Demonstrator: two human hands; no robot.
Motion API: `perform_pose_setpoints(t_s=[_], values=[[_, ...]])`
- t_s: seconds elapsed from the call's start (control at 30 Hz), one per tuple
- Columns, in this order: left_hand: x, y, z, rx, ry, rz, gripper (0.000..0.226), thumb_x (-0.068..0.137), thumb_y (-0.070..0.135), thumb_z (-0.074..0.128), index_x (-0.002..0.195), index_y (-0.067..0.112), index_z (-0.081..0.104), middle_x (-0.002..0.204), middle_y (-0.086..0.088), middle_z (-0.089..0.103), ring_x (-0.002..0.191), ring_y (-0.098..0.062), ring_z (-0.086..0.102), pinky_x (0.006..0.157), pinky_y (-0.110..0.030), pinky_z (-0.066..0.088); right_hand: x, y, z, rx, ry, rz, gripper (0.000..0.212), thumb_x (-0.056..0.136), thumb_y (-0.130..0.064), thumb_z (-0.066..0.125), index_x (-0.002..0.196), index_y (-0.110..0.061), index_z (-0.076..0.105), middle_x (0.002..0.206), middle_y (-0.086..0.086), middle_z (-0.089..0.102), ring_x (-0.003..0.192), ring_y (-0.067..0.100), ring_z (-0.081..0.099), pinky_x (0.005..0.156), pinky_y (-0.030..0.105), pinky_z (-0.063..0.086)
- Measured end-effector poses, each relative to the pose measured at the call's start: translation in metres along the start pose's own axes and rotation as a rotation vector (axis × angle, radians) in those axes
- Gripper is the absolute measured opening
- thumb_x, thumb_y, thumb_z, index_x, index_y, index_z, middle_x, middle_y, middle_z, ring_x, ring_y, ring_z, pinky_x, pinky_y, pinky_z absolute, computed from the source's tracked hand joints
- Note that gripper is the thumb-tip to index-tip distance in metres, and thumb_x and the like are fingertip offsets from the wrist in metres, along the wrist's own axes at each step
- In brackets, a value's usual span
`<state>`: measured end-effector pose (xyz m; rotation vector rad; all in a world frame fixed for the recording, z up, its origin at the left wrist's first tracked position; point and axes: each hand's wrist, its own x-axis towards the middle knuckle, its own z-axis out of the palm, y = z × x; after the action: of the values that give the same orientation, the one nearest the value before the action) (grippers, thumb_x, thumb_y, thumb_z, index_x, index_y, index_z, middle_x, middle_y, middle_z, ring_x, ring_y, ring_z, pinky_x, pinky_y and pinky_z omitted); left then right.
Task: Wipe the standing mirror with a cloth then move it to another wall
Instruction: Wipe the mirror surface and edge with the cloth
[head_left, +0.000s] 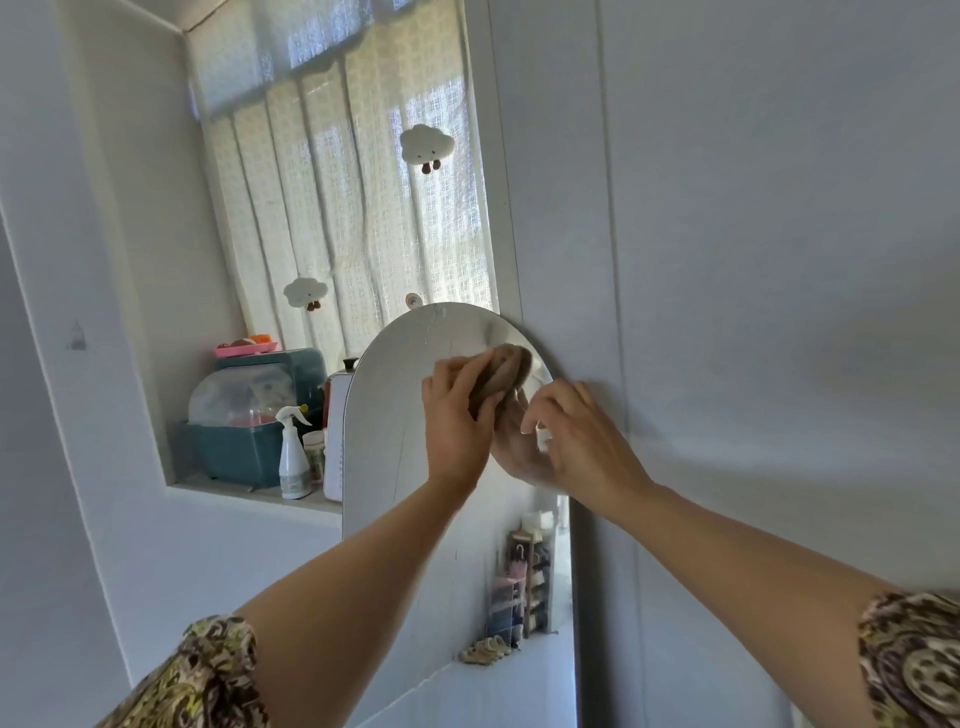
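Mirror: the standing mirror (387, 431), with an arched top, leans against the white wall (779, 260) just right of the window recess. Its foot is cut off by the bottom edge.
Cloth: a bunched brownish cloth (506, 374) sits against the glass near the top of the arch, partly hidden by your fingers.
Left hand: your left hand (457, 415) grips the cloth, fingers curled round it.
Right hand: your right hand (587, 441) is at the mirror's right edge with bent fingers, tips on the glass. Its reflection blurs into it, so I cannot tell whether it clasps the edge.
Reflection: low in the glass, a rack and shoes, too small to make out.
Sleeves: patterned sleeves (208, 670), cut off at the frame.
Ledge: a white spray bottle (293, 457) and a teal container (234, 457) stand left of the mirror, which hides the items behind it.
Window: a lace curtain (363, 208) with two cloud ornaments (426, 145).
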<state>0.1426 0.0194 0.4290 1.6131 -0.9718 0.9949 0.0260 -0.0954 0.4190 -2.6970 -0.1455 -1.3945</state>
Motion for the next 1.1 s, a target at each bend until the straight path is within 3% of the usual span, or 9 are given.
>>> perform_pose_setpoints(t_s=[0.07, 0.13, 0.27, 0.37, 0.6, 0.67, 0.83, 0.9, 1.1], values=[[-0.011, 0.004, 0.003, 0.004, -0.053, 0.061, 0.051, 0.084, -0.001, 0.066, 0.129, 0.022, 0.063, 0.119, 0.001, 0.050, 0.110, -0.019, 0.047, 0.098, -0.025, 0.043, -0.003, -0.004, -0.003, 0.043, 0.041, 0.070, 0.021, 0.079, -0.010, 0.050, 0.098, -0.009, 0.060, 0.113, 0.009, 0.051, 0.107, 0.024, 0.047, 0.077, 0.035, 0.051], [-0.017, 0.005, 0.004, 0.010, -0.074, 0.089, 0.053, 0.081, -0.002, 0.067, 0.129, 0.020, 0.063, 0.118, -0.002, 0.049, 0.110, -0.020, 0.048, 0.098, -0.030, 0.045, -0.004, -0.008, -0.003, 0.061, 0.117, 0.189, 0.023, 0.078, -0.004, 0.058, 0.101, -0.008, 0.058, 0.113, 0.013, 0.048, 0.107, 0.026, 0.046, 0.076, 0.035, 0.051], [-0.016, 0.007, 0.003, 0.025, -0.071, 0.081, 0.053, 0.082, -0.002, 0.066, 0.129, 0.021, 0.062, 0.115, -0.002, 0.046, 0.108, -0.020, 0.049, 0.094, -0.028, 0.047, -0.003, -0.014, 0.003, 0.054, 0.189, 0.336, 0.037, 0.076, -0.001, 0.066, 0.109, -0.008, 0.053, 0.114, 0.015, 0.045, 0.106, 0.030, 0.047, 0.075, 0.027, 0.042], [-0.005, 0.005, 0.000, 0.013, -0.040, 0.008, 0.050, 0.085, 0.000, 0.062, 0.129, 0.024, 0.061, 0.111, 0.000, 0.045, 0.106, -0.019, 0.049, 0.092, -0.024, 0.045, -0.003, -0.015, 0.003, 0.150, 0.175, 0.467, 0.047, 0.085, -0.007, 0.061, 0.128, -0.012, 0.042, 0.122, 0.010, 0.046, 0.106, 0.026, 0.052, 0.076, 0.028, 0.043], [0.042, -0.031, -0.018, 0.027, 0.201, -0.457, 0.037, 0.090, 0.005, 0.058, 0.124, 0.018, 0.062, 0.115, -0.012, 0.047, 0.107, -0.029, 0.055, 0.085, -0.029, 0.045, -0.003, -0.014, 0.009, 0.036, 0.000, 0.533, 0.050, 0.098, -0.014, 0.050, 0.143, -0.010, 0.029, 0.129, 0.011, 0.059, 0.110, 0.028, 0.063, 0.083, 0.033, 0.049], [0.051, -0.042, -0.028, 0.037, 0.263, -0.612, 0.034, 0.093, 0.008, 0.059, 0.125, 0.018, 0.062, 0.121, -0.015, 0.047, 0.112, -0.032, 0.057, 0.090, -0.036, 0.050, -0.003, -0.013, 0.008, 0.013, -0.021, 0.528, 0.050, 0.098, -0.013, 0.049, 0.143, -0.010, 0.028, 0.124, 0.012, 0.060, 0.106, 0.028, 0.064, 0.080, 0.032, 0.049], [0.060, -0.051, -0.036, 0.045, 0.353, -0.911, 0.037, 0.097, 0.017, 0.055, 0.134, 0.021, 0.054, 0.137, -0.015, 0.042, 0.128, -0.033, 0.045, 0.103, -0.041, 0.039, -0.002, -0.013, 0.008, 0.012, -0.035, 0.519, 0.047, 0.097, -0.009, 0.049, 0.140, -0.010, 0.030, 0.121, 0.011, 0.061, 0.103, 0.026, 0.064, 0.078, 0.034, 0.051], [0.057, -0.043, -0.028, 0.069, 0.328, -0.840, 0.038, 0.098, 0.017, 0.056, 0.135, 0.020, 0.053, 0.134, -0.015, 0.043, 0.128, -0.033, 0.044, 0.102, -0.041, 0.039, -0.002, -0.012, 0.010, 0.006, -0.027, 0.516, 0.047, 0.097, -0.011, 0.050, 0.139, -0.010, 0.030, 0.121, 0.012, 0.061, 0.102, 0.026, 0.065, 0.076, 0.031, 0.050], [0.036, -0.003, 0.006, 0.039, 0.215, -0.374, 0.041, 0.089, 0.011, 0.062, 0.127, 0.025, 0.062, 0.121, -0.007, 0.049, 0.115, -0.027, 0.048, 0.080, -0.032, 0.044, -0.005, -0.011, 0.014, 0.039, 0.001, 0.525, 0.047, 0.097, -0.012, 0.045, 0.141, -0.017, 0.028, 0.125, 0.011, 0.059, 0.106, 0.024, 0.064, 0.082, 0.033, 0.051]])
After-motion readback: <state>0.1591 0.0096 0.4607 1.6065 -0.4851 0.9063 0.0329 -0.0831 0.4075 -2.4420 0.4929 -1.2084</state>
